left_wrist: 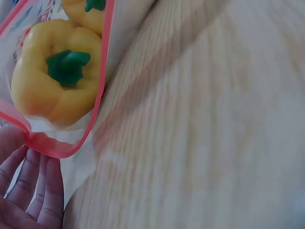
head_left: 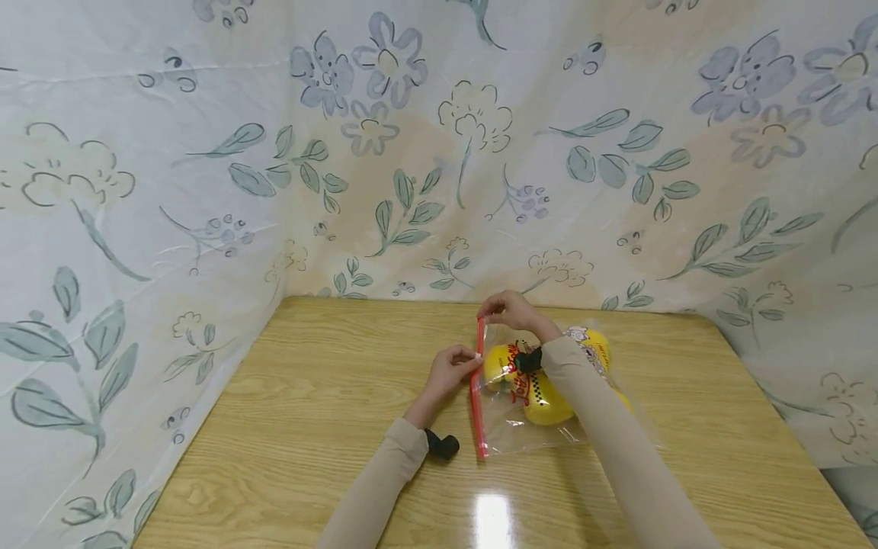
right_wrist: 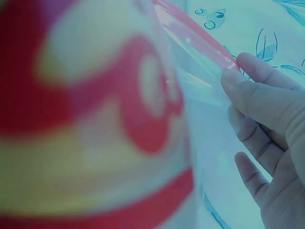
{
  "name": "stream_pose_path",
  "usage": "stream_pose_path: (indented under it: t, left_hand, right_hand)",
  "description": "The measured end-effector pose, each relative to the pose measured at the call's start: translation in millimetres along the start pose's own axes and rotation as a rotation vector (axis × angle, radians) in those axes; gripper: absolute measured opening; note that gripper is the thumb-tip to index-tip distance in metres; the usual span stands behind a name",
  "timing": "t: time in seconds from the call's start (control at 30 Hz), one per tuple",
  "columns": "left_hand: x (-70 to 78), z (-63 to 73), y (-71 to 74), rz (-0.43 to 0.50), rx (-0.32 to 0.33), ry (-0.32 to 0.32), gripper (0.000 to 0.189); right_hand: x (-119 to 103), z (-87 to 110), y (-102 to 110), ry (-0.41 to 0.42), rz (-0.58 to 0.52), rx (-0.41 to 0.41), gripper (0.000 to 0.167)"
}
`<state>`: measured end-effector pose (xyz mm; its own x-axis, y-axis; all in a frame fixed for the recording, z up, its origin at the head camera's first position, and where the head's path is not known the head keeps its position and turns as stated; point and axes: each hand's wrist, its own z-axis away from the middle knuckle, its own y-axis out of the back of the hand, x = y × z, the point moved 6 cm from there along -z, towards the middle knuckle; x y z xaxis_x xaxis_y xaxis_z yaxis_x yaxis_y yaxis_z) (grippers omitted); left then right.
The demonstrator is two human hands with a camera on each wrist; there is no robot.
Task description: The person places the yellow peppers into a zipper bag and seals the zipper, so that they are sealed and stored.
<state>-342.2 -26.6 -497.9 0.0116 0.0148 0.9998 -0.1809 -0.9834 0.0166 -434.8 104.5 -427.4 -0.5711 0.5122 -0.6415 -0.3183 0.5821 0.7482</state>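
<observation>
A clear zip bag (head_left: 507, 438) with printed lettering lies on the table, its red zip edge (head_left: 478, 415) facing left. Inside are yellow bell peppers (head_left: 549, 409); the left wrist view shows one pepper (left_wrist: 35, 93) with a green stem through the parted mouth of the bag. My left hand (head_left: 449, 374) pinches the red edge near its middle, thumb on one side and fingers on the other. At the far corner of that edge, my right hand (head_left: 516, 313) pinches the zip between thumb and forefinger, other fingers loosely bent in the right wrist view (right_wrist: 271, 109).
The bag rests on a wood-grain table (head_left: 309, 396). Flower-printed cloth (head_left: 439, 229) hangs behind and along both sides. A black wrist-worn piece (head_left: 442, 445) sits by the left sleeve, and another (head_left: 529, 361) by the right overlaps the bag.
</observation>
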Motion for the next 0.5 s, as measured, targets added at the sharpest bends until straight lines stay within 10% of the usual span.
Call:
stream_pose_path:
  t: [0.5]
  left_hand:
    - [-30.3, -10.4, -2.5, 0.074, 0.036, 0.02, 0.022]
  right_hand:
    - [-3.2, 0.2, 2.2, 0.043, -0.018, 0.003, 0.012]
